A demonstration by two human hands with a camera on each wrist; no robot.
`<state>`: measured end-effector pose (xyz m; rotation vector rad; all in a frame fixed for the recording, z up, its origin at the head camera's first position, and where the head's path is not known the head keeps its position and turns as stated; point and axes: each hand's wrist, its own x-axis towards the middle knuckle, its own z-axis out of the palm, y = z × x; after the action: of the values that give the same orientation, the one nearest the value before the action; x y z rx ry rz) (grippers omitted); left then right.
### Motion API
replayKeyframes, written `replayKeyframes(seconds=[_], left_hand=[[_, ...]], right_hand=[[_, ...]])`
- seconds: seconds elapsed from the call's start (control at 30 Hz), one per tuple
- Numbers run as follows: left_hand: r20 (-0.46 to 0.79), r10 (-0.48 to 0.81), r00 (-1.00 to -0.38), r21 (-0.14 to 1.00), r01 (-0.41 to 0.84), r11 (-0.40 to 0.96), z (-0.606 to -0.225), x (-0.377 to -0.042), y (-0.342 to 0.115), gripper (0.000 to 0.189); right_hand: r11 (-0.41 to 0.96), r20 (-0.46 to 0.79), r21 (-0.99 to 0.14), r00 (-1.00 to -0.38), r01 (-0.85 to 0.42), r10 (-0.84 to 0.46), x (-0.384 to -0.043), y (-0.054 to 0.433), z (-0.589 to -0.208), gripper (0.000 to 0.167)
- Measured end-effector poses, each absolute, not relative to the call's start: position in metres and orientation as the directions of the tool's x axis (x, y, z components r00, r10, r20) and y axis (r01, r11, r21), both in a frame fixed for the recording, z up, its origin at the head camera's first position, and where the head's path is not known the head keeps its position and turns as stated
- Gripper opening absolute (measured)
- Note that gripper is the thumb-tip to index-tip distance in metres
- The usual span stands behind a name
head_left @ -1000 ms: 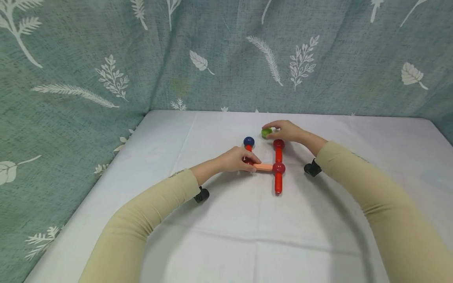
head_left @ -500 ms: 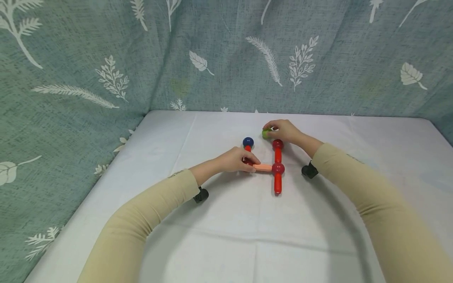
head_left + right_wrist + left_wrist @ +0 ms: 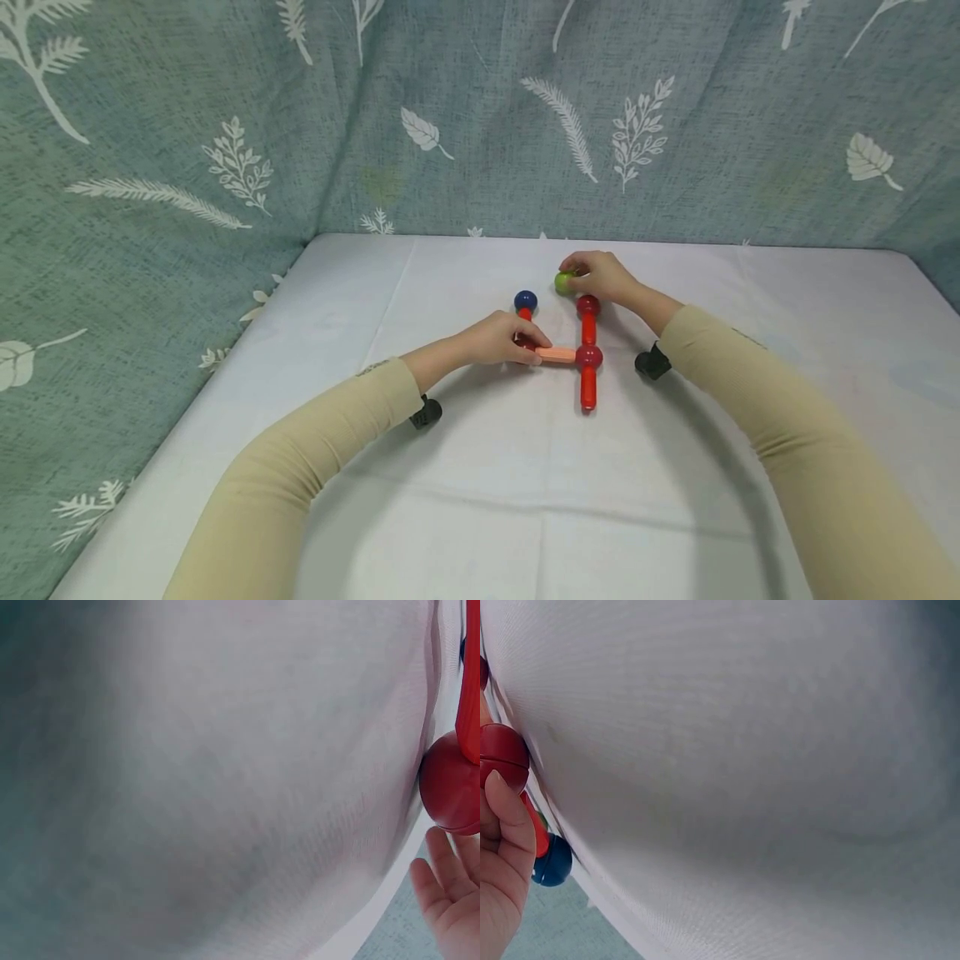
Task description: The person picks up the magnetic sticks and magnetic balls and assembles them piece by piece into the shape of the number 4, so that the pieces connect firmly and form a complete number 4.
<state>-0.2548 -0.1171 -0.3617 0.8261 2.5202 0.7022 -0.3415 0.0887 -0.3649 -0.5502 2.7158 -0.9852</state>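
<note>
My left hand (image 3: 495, 337) grips a dark red ball (image 3: 504, 750), mostly hidden by the fingers in the head view; the thumb presses its side. From that ball a short red rod (image 3: 535, 829) runs to a blue ball (image 3: 526, 301), and a peach rod (image 3: 556, 355) reaches right to a second dark red ball (image 3: 588, 357). Red rods extend from this ball both ways, the far one ending at a third dark red ball (image 3: 588, 306). Just beyond it, my right hand (image 3: 603, 279) pinches a green ball (image 3: 562, 283) between thumb and fingers.
The pieces lie on a white cloth (image 3: 480, 483) with faint creases. A green-grey leaf-patterned curtain (image 3: 480, 108) hangs behind the table and along its left side. Black wrist cameras (image 3: 652, 362) sit beneath both sleeves.
The right hand has curled more closely around the green ball, its wrist shifting slightly left. The left hand and the joined pieces stay almost where they were.
</note>
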Motion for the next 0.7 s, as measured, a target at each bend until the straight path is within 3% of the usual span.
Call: replayKeyframes(seconds=[0.4,0.7], left_hand=[[-0.207,0.634,-0.745,0.567,0.437,0.698,-0.364,-0.255,-0.116,0.025],[-0.216,0.636,-0.741,0.576,0.429,0.696,-0.363,-0.256,-0.117,0.025]], right_hand=[[0.735,-0.092,-0.613,-0.897,-0.291,-0.432,-0.337,0.087,-0.365,0.037],[0.666,-0.060,-0.696,-0.902,-0.270,-0.428,-0.329,0.090,-0.361,0.039]])
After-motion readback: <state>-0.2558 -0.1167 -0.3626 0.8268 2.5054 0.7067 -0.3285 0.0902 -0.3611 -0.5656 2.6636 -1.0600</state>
